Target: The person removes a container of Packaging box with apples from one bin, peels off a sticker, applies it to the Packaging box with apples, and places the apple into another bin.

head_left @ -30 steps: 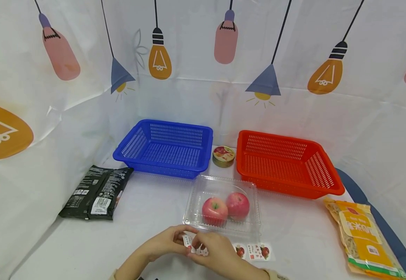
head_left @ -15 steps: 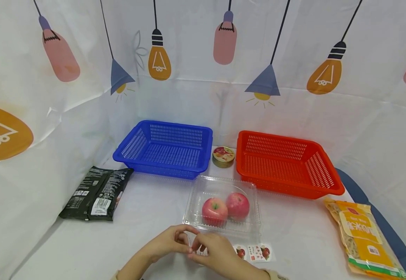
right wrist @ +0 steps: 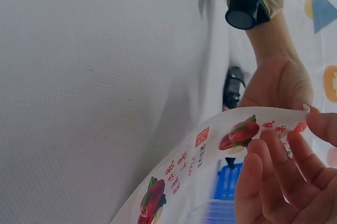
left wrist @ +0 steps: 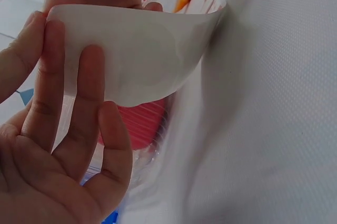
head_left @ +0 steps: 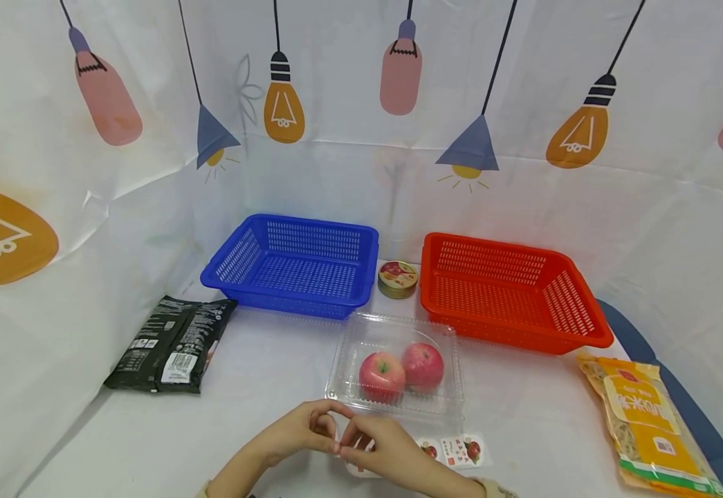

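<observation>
A strip of white stickers (head_left: 463, 449) printed with red apples and red lettering bends up from the table between my hands. My left hand (head_left: 301, 430) and right hand (head_left: 389, 446) meet at the strip's raised end, each pinching its corner between thumb and forefinger. The blank back of the sticker strip (left wrist: 142, 50) faces the left wrist view; the printed face of the sticker strip (right wrist: 202, 145) shows in the right wrist view. Just beyond the hands stands a clear plastic clamshell box (head_left: 341, 360) with two red apples (head_left: 382, 377) showing inside.
Behind the box are a blue basket (head_left: 299, 304), a round tin (head_left: 398, 279) and a red basket (head_left: 504, 335). A black packet (head_left: 171, 346) lies at the left, a yellow food bag (head_left: 650, 422) at the right. Printed white cloth (head_left: 349, 180) hangs around the back.
The strip's raised end has turned edge-on between the fingertips, its printed face no longer toward the head view. The right fingers have drawn in against the left fingertips. Everything else stays put.
</observation>
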`<state>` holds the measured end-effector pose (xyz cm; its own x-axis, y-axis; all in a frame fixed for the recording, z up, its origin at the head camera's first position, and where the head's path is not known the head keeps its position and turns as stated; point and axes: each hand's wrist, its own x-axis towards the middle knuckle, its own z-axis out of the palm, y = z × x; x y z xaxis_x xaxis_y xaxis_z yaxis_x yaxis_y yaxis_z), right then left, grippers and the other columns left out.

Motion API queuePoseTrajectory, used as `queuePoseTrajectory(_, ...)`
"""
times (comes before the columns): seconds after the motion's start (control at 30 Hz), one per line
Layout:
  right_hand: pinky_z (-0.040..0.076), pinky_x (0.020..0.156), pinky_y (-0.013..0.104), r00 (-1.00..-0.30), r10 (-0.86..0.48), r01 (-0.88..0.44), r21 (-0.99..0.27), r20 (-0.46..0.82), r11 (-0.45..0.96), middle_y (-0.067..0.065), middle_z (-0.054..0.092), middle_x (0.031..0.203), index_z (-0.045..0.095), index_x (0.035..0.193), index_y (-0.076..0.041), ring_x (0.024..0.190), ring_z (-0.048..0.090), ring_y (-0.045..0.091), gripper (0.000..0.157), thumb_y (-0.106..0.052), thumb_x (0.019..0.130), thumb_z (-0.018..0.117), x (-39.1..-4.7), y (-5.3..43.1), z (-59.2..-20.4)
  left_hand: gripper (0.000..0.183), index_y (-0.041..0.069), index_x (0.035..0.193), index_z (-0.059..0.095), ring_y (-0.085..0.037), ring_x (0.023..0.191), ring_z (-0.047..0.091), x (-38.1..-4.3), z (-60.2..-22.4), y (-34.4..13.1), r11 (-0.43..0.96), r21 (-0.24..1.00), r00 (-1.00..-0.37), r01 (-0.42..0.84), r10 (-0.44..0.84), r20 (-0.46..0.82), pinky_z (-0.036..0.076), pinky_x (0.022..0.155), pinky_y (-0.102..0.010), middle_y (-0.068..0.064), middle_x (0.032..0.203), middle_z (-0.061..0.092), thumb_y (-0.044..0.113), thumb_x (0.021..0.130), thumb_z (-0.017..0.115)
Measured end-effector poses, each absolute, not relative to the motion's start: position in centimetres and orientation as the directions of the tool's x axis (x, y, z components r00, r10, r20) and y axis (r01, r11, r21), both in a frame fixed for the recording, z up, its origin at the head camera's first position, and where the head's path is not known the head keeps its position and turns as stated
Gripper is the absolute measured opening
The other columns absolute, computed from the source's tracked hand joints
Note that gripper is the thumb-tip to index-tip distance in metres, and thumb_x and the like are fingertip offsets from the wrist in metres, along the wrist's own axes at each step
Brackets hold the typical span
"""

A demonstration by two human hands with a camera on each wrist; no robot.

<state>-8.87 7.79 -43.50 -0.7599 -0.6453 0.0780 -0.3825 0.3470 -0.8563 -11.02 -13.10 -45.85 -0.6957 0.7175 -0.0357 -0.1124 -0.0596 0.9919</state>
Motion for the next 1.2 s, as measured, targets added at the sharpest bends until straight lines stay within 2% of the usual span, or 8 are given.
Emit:
queuePoseTrajectory(0.1,0.047,0.056,0.016,-0.757,-0.648,-0.388,-0.856,0.085,0.342,-0.012,0.06,0.076,0.062,0.087,-0.017,0.068,0.054,-0.005,0.007,-0.024,0.087,0.064,-8.9,7.8,-43.5,0.05,-0.011,0.123,0.045,-0.004,0.07,0.055,-11.0,-45.8,-13.1,-0.058,0.992,-0.689,-0.11,0.724,-0.035,0.041,0.066,-0.019,0.006,0.075,0.059,0.004,0.081,0.068)
queuePoseTrajectory(0.3,0.046,0.054,0.016,-0.762,-0.642,-0.397,-0.842,0.081,0.365,-0.015,0.059,0.072,0.063,0.084,-0.018,0.065,0.053,-0.006,0.013,-0.031,0.086,0.065,-9.1,7.8,-43.3,0.05,-0.011,0.123,0.044,-0.004,0.072,0.056,-11.1,-45.6,-13.1,-0.052,0.992,-0.686,-0.112,0.727,-0.039,0.041,0.068,-0.019,0.006,0.076,0.062,0.005,0.082,0.067)
queuePoseTrajectory(0.6,0.045,0.057,0.015,-0.776,-0.622,-0.436,-0.8,0.103,0.411,-0.016,0.058,0.073,0.063,0.082,-0.018,0.07,0.052,-0.007,0.011,-0.028,0.086,0.065,-9.0,7.8,-43.3,0.048,-0.01,0.124,0.043,-0.004,0.075,0.055,-11.2,-45.8,-13.2,-0.049,0.995,-0.67,-0.082,0.742,-0.019,0.042,0.069,-0.018,0.005,0.08,0.061,0.005,0.084,0.064)
queuePoseTrajectory(0.83,0.044,0.056,0.014,-0.793,-0.596,-0.468,-0.755,0.129,0.459,-0.015,0.058,0.073,0.061,0.078,-0.018,0.069,0.051,-0.006,0.006,-0.015,0.082,0.065,-8.9,7.8,-43.2,0.049,-0.004,0.126,0.044,-0.005,0.074,0.054,-11.1,-46.0,-13.6,0.002,0.996,-0.673,-0.085,0.738,-0.059,0.042,0.07,-0.019,0.004,0.08,0.059,0.006,0.083,0.065)
queuePoseTrajectory(0.93,0.044,0.055,0.014,-0.813,-0.568,-0.45,-0.755,0.125,0.478,-0.014,0.058,0.072,0.06,0.077,-0.018,0.067,0.05,-0.007,0.008,-0.012,0.081,0.064,-8.8,7.9,-43.1,0.051,-0.002,0.127,0.043,-0.006,0.072,0.055,-11.0,-46.0,-13.9,0.029,0.997,-0.684,-0.074,0.726,-0.072,0.043,0.069,-0.02,0.004,0.079,0.059,0.006,0.082,0.066)
queuePoseTrajectory(1.1,0.043,0.04,0.017,-0.855,-0.514,-0.354,-0.804,0.071,0.478,-0.013,0.057,0.07,0.057,0.077,-0.017,0.046,0.046,-0.006,0.008,-0.012,0.081,0.061,-8.8,8.3,-42.9,0.052,-0.001,0.127,0.043,-0.007,0.071,0.056,-10.9,-46.1,-14.7,0.079,0.995,-0.708,-0.059,0.7,-0.098,0.044,0.069,-0.021,0.003,0.077,0.059,0.007,0.081,0.067)
queuePoseTrajectory(1.2,0.043,0.042,0.018,-0.875,-0.482,-0.32,-0.809,0.053,0.493,-0.013,0.057,0.07,0.057,0.076,-0.017,0.048,0.047,-0.004,0.008,-0.012,0.081,0.061,-8.9,8.6,-42.7,0.051,-0.001,0.127,0.044,-0.007,0.07,0.055,-10.8,-46.2,-15.2,0.114,0.992,-0.727,-0.057,0.676,-0.119,0.043,0.069,-0.021,0.003,0.077,0.06,0.007,0.081,0.066)
